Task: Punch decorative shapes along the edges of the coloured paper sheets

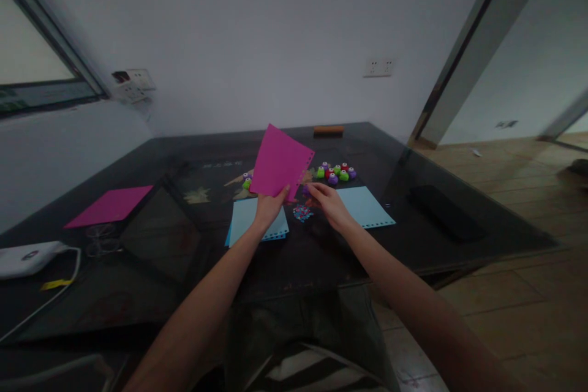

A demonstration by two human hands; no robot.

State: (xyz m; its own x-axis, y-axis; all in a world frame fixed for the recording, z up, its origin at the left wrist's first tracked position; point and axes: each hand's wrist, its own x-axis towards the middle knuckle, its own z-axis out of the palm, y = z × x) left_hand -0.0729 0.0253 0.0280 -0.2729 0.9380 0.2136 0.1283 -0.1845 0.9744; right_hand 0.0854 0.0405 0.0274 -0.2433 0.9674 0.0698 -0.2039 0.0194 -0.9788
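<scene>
My left hand grips a bright pink sheet of paper by its lower edge, thumb on the near face. The sheet is raised and tilted above the table, and a row of small holes runs down its right edge. My right hand is beside that holed edge, fingertips pinched together; what lies between them is too small to make out, though a bit of purple shows close by. Below, between both hands, lies a small pile of colourful bits. Light blue holed sheets lie under my left hand, and another pale blue sheet lies right of my right hand.
Several purple, green and red round figures with eyes stand behind my right hand; more green and purple ones are partly behind the pink sheet. Another pink sheet, a white device with a cable and a black case lie farther out.
</scene>
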